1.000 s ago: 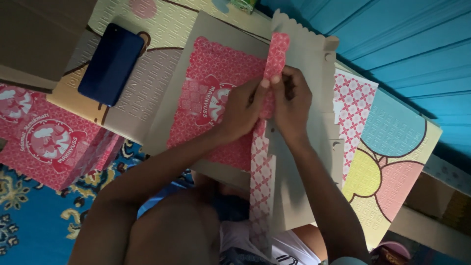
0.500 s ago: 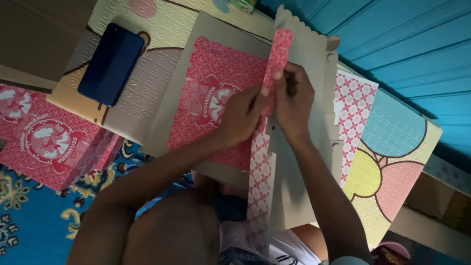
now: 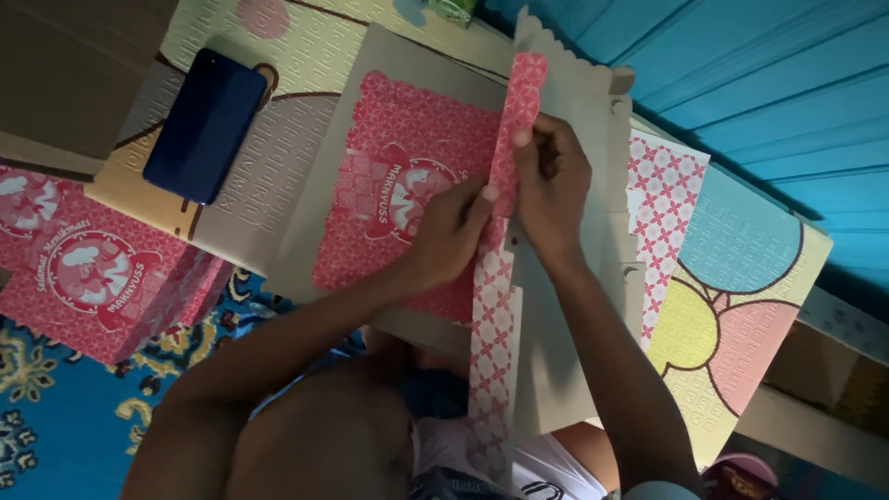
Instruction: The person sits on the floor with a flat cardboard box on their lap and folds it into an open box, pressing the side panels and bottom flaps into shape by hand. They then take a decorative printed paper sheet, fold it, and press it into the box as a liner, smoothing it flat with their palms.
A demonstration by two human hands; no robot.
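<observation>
A flat, unfolded cardboard box blank (image 3: 398, 120), grey inside with a red patterned printed panel, lies on a foam mat. A long red-and-white patterned flap (image 3: 505, 176) of it stands up along the middle. My left hand (image 3: 444, 236) pinches that flap from the left, thumb on the strip. From the right, my right hand (image 3: 553, 185) grips the same flap, fingers curled over its edge. Both hands meet at the fold, over the red panel.
A dark blue phone (image 3: 206, 125) lies on the pastel embossed foam mat (image 3: 732, 278) at upper left. Finished red printed boxes (image 3: 88, 278) sit at the left. Brown cardboard (image 3: 65, 74) fills the top left corner. Blue wooden planks (image 3: 769, 83) run along the right.
Both hands have slid slightly along the upright flap, pressing the fold; the flap stands a little straighter. The box blank itself has hardly shifted.
</observation>
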